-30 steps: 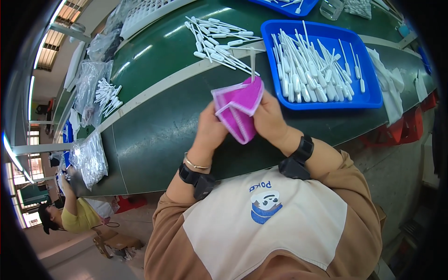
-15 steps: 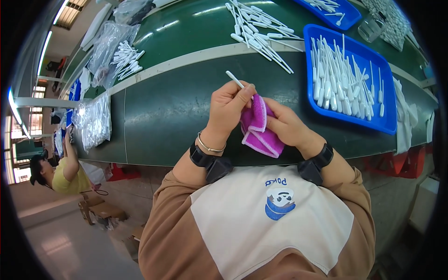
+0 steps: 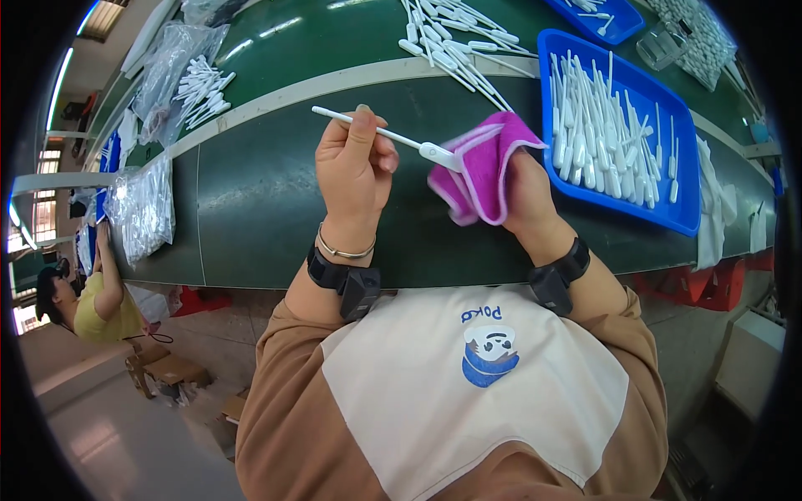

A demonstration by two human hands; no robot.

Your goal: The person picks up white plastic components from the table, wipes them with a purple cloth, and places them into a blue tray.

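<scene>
My left hand [image 3: 355, 167] pinches a slim white plastic stick [image 3: 399, 137] by its thin shaft, between thumb and fingers. The stick's wide oval end points right and rests against a purple cloth [image 3: 484, 171] with a pale stitched border. That cloth is bunched in my right hand [image 3: 528, 194], whose fingers are mostly hidden behind it. Both hands are above the dark green worktop [image 3: 276, 200]. Right of them, a blue tray [image 3: 614, 215] holds many similar white sticks [image 3: 597, 142], and a loose pile of them [image 3: 455, 46] lies beyond my hands.
A clear bag of white pieces [image 3: 142, 209] stands at the worktop's left end, with more sticks [image 3: 200, 90] behind it. A second blue tray [image 3: 618, 29], a clear container [image 3: 660, 48] and a white cloth [image 3: 714, 200] are at the right. Another person [image 3: 96, 305] works at far left.
My left hand has moved left, drawing the stick out so its oval end shows. My right hand has lifted the cloth up and right, and it is spread wider. The view has shifted slightly.
</scene>
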